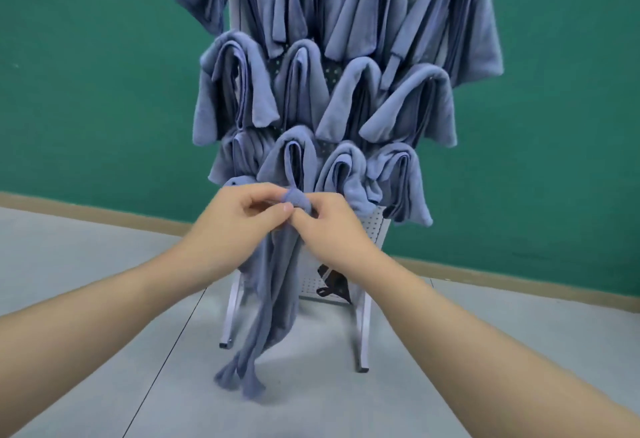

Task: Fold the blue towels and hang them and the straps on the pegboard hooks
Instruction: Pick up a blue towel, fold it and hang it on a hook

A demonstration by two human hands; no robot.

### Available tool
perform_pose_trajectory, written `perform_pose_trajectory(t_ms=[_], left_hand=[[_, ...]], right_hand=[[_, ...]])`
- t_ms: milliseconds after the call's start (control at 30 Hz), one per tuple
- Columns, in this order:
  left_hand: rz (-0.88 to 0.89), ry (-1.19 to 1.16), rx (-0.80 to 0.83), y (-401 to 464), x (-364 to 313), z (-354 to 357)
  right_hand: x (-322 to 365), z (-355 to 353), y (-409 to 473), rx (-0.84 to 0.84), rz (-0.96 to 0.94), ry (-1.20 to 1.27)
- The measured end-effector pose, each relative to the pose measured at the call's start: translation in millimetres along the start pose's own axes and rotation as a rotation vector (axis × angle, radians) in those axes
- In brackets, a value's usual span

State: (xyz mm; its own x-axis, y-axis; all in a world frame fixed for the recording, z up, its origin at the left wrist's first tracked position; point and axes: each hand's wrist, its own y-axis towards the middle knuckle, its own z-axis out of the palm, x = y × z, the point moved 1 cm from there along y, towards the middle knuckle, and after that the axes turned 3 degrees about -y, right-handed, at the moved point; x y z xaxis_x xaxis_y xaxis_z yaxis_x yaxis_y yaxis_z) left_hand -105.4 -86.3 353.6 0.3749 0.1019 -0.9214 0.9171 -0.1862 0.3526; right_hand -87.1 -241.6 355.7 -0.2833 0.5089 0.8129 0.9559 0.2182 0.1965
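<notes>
Head view: both hands are meeting at the top fold of one blue towel [277, 285], low on the pegboard [372, 229]. The left hand [242, 215] is pinching the bunched fold w/ thumb and curled fingers [277, 210]; the right hand [329, 226] is also curled onto the cloth, fingertips tucked in at the fold. The hook itself is hidden behind hands and cloth, so whether the fold is seated on it can't be told.

Risks, as judgement: the towel is hanging long, its tail ends [239, 382] reaching down to the surface [104, 351] or nearly so. If the fold is let go before it is catching the hook, the weight is likely dragging the whole thing off. The fold is looking bunched rather than flat, so it may be slipping or sitting crooked. Pushing hard could be rocking the stand legs [360, 340].

Around: rows of hung towels [346, 56] are crowding the board above, overlapping each other; the lowest row [346, 174] is draping just above the hands and blocking sight of free hooks, and may get knocked loose. A dark strap [334, 281] is hanging low on the board, right of the held towel, partly behind the right wrist. Green wall [86, 91] behind
</notes>
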Motion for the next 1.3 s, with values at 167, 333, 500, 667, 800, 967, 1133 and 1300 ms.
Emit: perform_pose_trajectory(t_ms=[167,333,500,667,800,967,1133,1300], left_hand=[[0.105,-0.087,-0.21,-29.2,-17.9,27.7],[-0.151,-0.085,-0.073,-37.8,11.3,24.4],[-0.453,-0.072,0.288,-42.7,24.0,15.9],[-0.347,-0.115,0.183,-34.3,13.3,4.4],[-0.244,-0.205,0.09,-24.7,4.7,0.8],[-0.211,-0.296,-0.041,-17.3,17.2,-2.8],[-0.424,-0.292,0.209,-36.8,52.6,7.7],[-0.534,-0.03,0.171,-45.9,70.6,19.0]], right_hand=[[19.8,-24.0,-25.7,-0.057,-0.016,0.102],[22.6,-43.1,-37.4,-0.139,0.052,0.375],[20.5,-60.8,-44.9,-0.122,0.101,0.563],[-6.6,-52.9,-51.7,-0.015,0.157,0.609],[-21.6,-15.6,-61.5,0.353,0.118,0.307],[-19.8,9.9,-43.8,0.11,0.089,0.188],[-10.7,-6.2,-18.9,-0.204,0.12,0.362],[-18.0,-0.2,-1.2,-0.215,0.304,0.481]])
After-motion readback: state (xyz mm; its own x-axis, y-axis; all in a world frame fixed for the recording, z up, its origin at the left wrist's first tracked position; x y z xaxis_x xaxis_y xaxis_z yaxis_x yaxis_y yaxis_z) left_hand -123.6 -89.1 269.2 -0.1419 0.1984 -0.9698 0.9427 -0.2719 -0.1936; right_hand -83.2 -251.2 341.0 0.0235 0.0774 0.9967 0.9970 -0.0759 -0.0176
